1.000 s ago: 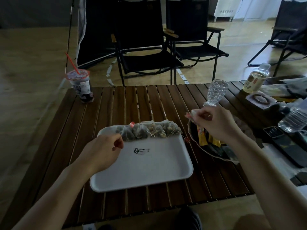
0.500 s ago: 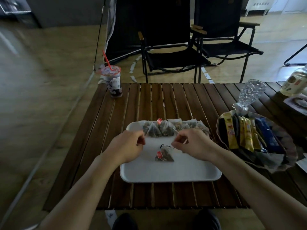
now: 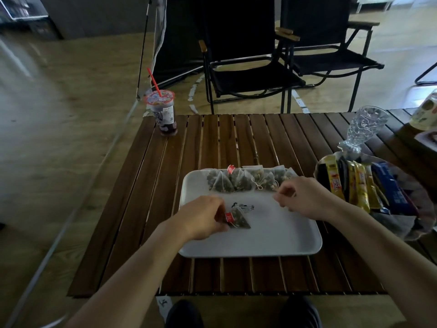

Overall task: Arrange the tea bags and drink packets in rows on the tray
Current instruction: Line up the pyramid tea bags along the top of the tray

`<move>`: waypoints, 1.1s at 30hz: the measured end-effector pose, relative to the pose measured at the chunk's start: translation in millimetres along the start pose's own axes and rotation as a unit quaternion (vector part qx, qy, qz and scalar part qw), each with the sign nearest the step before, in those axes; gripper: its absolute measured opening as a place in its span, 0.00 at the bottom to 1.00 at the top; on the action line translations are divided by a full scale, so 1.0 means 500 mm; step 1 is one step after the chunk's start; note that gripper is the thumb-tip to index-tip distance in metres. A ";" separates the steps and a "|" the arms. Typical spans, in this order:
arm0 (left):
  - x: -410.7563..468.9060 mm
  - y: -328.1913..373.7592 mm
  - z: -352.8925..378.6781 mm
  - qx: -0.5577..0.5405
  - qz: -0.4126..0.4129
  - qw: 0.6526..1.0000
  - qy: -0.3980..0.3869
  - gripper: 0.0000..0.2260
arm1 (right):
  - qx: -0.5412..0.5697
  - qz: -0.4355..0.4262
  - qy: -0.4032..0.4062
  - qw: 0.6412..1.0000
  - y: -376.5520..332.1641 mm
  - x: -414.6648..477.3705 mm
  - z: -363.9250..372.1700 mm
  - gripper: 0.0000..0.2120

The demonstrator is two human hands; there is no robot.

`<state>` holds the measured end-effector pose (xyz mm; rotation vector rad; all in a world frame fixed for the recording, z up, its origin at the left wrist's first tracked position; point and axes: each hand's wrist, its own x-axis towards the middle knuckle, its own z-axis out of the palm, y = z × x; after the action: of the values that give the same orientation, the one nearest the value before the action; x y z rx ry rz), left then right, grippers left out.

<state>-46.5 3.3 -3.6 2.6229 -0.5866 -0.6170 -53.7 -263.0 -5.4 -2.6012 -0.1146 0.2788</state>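
Head camera view, looking down at a dark brown slatted wooden table (image 3: 236, 138) with both bare forearms reaching in from the bottom of the frame. A white rectangular plastic tray (image 3: 272, 240) with rounded corners sits in the middle of the table. Along the tray's far edge lies a row of clear pyramid-shaped tea bags (image 3: 250, 181) filled with dark leaves, packed side by side and touching, one showing a small red paper tag. The left hand (image 3: 203, 220) rests palm down over the tray's left part, knuckles up, fingers curled inward and pinched on a single pyramid tea bag with a red tag (image 3: 237, 218), which lies on the tray near its centre, just beside a small dark printed logo. The right hand (image 3: 305, 197) hovers over the tray's right part, close to the near side of the row, wrist bent slightly, fingers curled toward the thumb in a narrow pinch; whether it holds anything, such as a string, cannot be told. To the right of the tray, a shallow clear glass dish (image 3: 411, 223) holds yellow, gold and blue drink stick packets (image 3: 359, 185) lying side by side. Behind the dish stands a clear cut-glass goblet (image 3: 364, 129). At the table's far left corner stands a sealed plastic cup of dark drink with a red straw (image 3: 163, 110). Black folding chairs (image 3: 248, 67) stand on the floor beyond the table.
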 end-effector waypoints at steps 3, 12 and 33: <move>0.001 0.001 -0.002 0.030 -0.002 1.000 0.009 0.07 | -0.009 -0.003 0.011 1.000 0.002 0.001 0.000 0.08; -0.028 -0.013 -0.032 0.091 -0.036 0.988 0.119 0.04 | -0.020 -0.006 0.005 1.000 -0.002 0.002 0.002 0.10; -0.008 -0.066 -0.038 0.128 -0.130 0.966 0.181 0.11 | -0.030 -0.003 -0.026 0.999 -0.001 0.000 -0.002 0.08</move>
<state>-30.5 38.1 -1.3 2.9830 -0.2233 -0.1248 -53.4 -263.0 -4.2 -2.6540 -0.1502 0.3450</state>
